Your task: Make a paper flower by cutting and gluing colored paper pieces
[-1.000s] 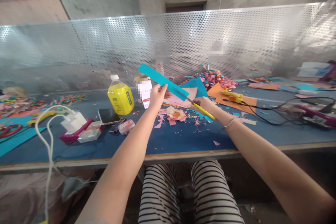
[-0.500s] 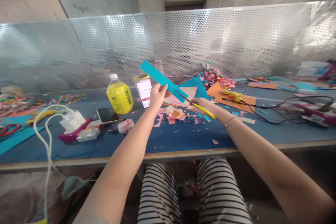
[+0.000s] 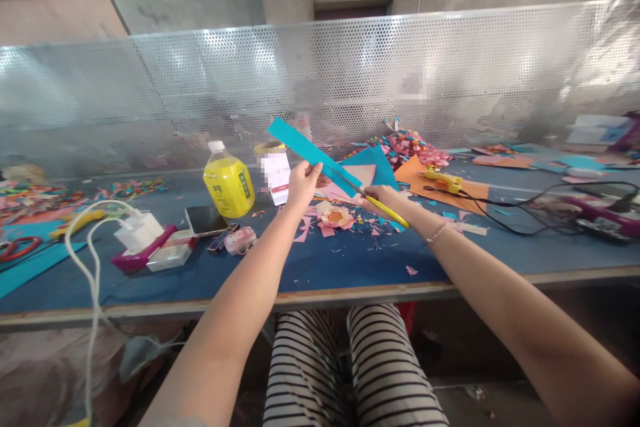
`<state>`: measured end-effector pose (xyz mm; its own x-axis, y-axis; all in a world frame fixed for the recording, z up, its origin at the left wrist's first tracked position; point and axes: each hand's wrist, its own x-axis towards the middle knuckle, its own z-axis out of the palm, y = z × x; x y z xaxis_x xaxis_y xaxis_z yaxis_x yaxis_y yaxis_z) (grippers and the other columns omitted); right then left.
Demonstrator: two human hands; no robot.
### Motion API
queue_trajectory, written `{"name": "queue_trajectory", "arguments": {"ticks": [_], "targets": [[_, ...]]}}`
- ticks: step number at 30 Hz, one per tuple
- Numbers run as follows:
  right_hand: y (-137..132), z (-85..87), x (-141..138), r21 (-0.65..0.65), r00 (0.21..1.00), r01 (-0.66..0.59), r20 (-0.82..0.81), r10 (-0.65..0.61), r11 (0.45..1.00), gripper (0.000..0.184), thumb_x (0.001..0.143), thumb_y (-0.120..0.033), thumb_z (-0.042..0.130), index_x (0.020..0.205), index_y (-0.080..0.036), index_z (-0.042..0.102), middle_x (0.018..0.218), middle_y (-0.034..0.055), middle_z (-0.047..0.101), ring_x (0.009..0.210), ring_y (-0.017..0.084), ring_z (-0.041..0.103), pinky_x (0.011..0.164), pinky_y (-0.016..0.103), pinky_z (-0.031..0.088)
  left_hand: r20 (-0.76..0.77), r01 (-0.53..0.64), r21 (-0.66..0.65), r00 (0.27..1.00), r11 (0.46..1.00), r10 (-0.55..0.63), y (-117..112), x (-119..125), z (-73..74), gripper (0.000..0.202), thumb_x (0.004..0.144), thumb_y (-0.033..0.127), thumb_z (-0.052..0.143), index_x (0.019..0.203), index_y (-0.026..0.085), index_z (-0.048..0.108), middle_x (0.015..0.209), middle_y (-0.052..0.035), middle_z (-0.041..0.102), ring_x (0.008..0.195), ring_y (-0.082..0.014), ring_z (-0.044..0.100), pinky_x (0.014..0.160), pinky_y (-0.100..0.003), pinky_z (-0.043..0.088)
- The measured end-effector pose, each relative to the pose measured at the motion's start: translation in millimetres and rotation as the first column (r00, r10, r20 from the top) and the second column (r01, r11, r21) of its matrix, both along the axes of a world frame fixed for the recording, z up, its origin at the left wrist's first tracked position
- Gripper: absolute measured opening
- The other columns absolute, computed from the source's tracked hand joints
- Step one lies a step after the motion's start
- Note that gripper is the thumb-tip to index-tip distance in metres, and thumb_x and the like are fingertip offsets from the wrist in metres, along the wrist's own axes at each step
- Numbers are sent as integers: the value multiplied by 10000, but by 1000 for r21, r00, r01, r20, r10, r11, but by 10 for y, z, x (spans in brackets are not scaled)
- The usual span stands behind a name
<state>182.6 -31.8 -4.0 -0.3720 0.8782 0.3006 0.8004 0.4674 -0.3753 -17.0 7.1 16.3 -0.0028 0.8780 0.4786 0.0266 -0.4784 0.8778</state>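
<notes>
My left hand [image 3: 306, 181] pinches a long blue paper strip [image 3: 299, 144] near its middle, thumb on top. The strip slants from upper left down to the right, above the table. In my right hand [image 3: 384, 200] is a pair of yellow-handled scissors [image 3: 387, 211], fingers closed round the handles. Its blades lie along the strip's lower right end, with paper on both sides of them. Under the hands sits a pink and cream paper flower [image 3: 334, 216] among small scraps. Behind the strip lie a pink paper sheet [image 3: 361, 177] and a blue sheet [image 3: 383, 163].
A yellow bottle [image 3: 227, 183] and a lit phone [image 3: 277, 177] stand left of the hands. Nearer are a power strip [image 3: 145, 250] with white cables and a dark phone [image 3: 205, 220]. A yellow glue gun [image 3: 443, 180] rests on orange paper [image 3: 470, 193] at right. A perforated metal screen [image 3: 200, 93] runs behind.
The scissor blades have moved slightly along the strip's lower end. Both hands stay nearly in place, the strip shifting a little right. My right knee has swung inward.
</notes>
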Motion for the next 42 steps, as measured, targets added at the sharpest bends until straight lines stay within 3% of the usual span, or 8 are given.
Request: {"name": "queue_trajectory", "arguments": {"ticks": [11, 21, 32, 42], "targets": [[0, 35, -4, -6, 996, 71, -50, -71, 997, 504, 703, -624, 411, 619, -146, 546, 503, 5, 435, 487, 86, 348, 469, 227, 231, 51, -45, -14, 998, 999, 45, -21, -5, 43, 192, 755, 304, 549, 659, 180, 439, 518, 26, 577, 531, -133, 620, 534, -259, 523], [-18, 26, 37, 26, 999, -37, 28, 36, 999, 458, 754, -578, 381, 706, -154, 546, 582, 41, 512, 516, 113, 437, 502, 220, 266, -6, -70, 29, 998, 997, 70, 29, -19, -5, 226, 742, 349, 563, 637, 179, 458, 523, 12, 596, 518, -135, 611, 527, -267, 522], [-40, 12, 52, -50, 994, -101, -38, 99, 994, 501, 763, -601, 365, 821, -137, 543, 655, 49, 551, 583, 132, 487, 516, 222, 302, -21, -12, 20, 1000, 1000, 12, 26, 1, -31, 246, 740, 363, 568, 643, 172, 447, 524, 9, 594, 498, -132, 610, 504, -254, 518], [-63, 37, -3, -25, 998, -48, -46, 46, 999, 565, 719, -692, 324, 671, -151, 479, 561, 29, 498, 527, 121, 454, 470, 219, 263, -37, 10, 8, 999, 1000, -10, -21, 52, -36, 296, 721, 408, 575, 637, 164, 431, 531, 5, 599, 500, -122, 613, 514, -239, 516]]}}
